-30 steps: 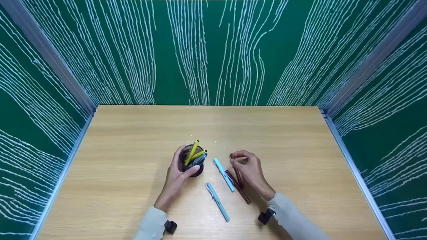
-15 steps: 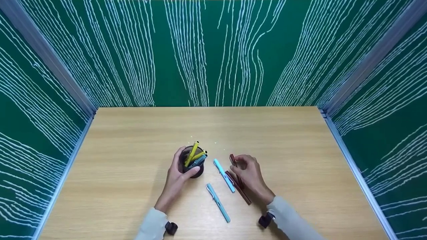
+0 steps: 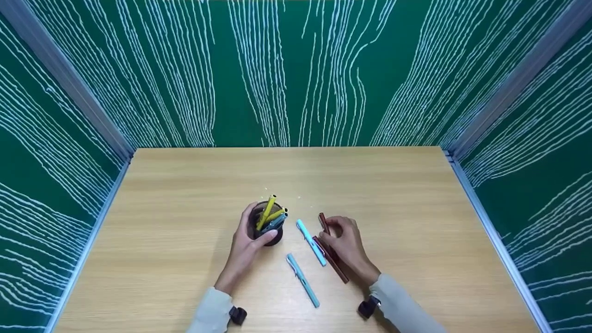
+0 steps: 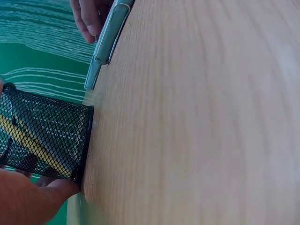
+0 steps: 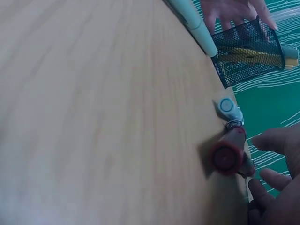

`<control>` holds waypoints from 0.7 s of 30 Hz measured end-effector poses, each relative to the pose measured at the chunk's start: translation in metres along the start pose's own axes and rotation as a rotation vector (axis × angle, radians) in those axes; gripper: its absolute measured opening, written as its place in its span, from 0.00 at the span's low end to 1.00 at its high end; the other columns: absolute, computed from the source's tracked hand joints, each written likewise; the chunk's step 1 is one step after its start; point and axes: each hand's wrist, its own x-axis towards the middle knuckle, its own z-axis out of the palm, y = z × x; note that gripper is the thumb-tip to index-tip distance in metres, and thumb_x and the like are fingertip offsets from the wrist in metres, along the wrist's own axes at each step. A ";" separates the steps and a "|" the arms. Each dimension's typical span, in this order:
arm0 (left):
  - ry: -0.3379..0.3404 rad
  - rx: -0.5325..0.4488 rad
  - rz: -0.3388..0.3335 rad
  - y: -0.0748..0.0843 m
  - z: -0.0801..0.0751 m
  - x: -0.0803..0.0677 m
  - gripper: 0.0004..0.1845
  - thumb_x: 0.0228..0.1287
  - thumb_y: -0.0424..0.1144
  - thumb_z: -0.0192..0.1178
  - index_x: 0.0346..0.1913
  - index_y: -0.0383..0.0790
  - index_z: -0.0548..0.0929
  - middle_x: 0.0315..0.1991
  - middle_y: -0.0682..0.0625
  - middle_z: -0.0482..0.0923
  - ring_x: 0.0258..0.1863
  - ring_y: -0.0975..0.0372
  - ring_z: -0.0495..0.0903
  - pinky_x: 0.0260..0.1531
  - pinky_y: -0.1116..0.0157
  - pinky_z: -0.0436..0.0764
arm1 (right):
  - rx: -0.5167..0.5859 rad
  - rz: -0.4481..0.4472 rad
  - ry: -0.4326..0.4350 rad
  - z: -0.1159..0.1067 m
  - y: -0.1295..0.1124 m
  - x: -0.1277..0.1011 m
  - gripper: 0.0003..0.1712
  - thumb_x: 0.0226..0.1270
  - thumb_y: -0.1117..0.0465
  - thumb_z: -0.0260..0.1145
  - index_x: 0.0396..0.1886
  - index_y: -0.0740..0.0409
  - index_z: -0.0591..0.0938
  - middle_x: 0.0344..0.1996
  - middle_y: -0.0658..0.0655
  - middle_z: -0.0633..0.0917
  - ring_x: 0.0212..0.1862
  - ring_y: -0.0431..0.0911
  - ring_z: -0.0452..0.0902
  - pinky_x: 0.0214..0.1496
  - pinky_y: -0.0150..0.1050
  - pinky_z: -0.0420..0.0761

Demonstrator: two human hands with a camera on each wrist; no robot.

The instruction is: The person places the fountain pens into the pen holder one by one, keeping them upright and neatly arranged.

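Head view: left hand point(image 3: 244, 247) grips mesh cup point(image 3: 267, 230) holding yellow pens point(image 3: 267, 212); right hand point(image 3: 348, 245) pinches maroon pen point(image 3: 324, 225).

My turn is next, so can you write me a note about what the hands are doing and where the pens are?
Left hand holds the black mesh cup upright on the table.
Right hand pinches a dark red pen; a second red pen lies under it.
Done: yellow pens stand in the cup.
Left: two light blue pens and both red ones are outside the cup.
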 end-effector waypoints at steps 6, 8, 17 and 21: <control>0.001 0.006 -0.005 0.000 0.000 0.000 0.51 0.68 0.38 0.78 0.88 0.46 0.59 0.83 0.41 0.66 0.79 0.49 0.69 0.82 0.48 0.62 | -0.004 -0.019 0.011 0.001 0.006 0.000 0.20 0.60 0.67 0.83 0.52 0.63 0.90 0.50 0.59 0.87 0.58 0.55 0.75 0.63 0.51 0.74; 0.004 0.003 -0.010 0.000 -0.001 -0.001 0.52 0.68 0.38 0.79 0.88 0.47 0.59 0.83 0.41 0.66 0.79 0.50 0.69 0.82 0.48 0.63 | -0.009 -0.027 0.016 0.002 0.007 0.001 0.20 0.60 0.67 0.83 0.52 0.62 0.90 0.49 0.59 0.88 0.58 0.55 0.75 0.63 0.50 0.74; 0.011 0.036 -0.016 -0.001 -0.001 -0.002 0.51 0.68 0.41 0.78 0.88 0.49 0.60 0.83 0.45 0.66 0.80 0.49 0.68 0.82 0.47 0.62 | -0.019 -0.036 0.031 0.005 0.011 0.001 0.19 0.60 0.67 0.84 0.50 0.61 0.90 0.47 0.56 0.87 0.57 0.53 0.74 0.60 0.47 0.74; 0.011 0.044 -0.018 -0.001 -0.001 -0.002 0.51 0.69 0.41 0.78 0.88 0.49 0.59 0.83 0.47 0.66 0.80 0.50 0.67 0.83 0.48 0.61 | -0.051 -0.049 0.040 0.007 0.013 0.002 0.18 0.60 0.68 0.83 0.49 0.61 0.90 0.45 0.56 0.87 0.58 0.53 0.73 0.61 0.48 0.73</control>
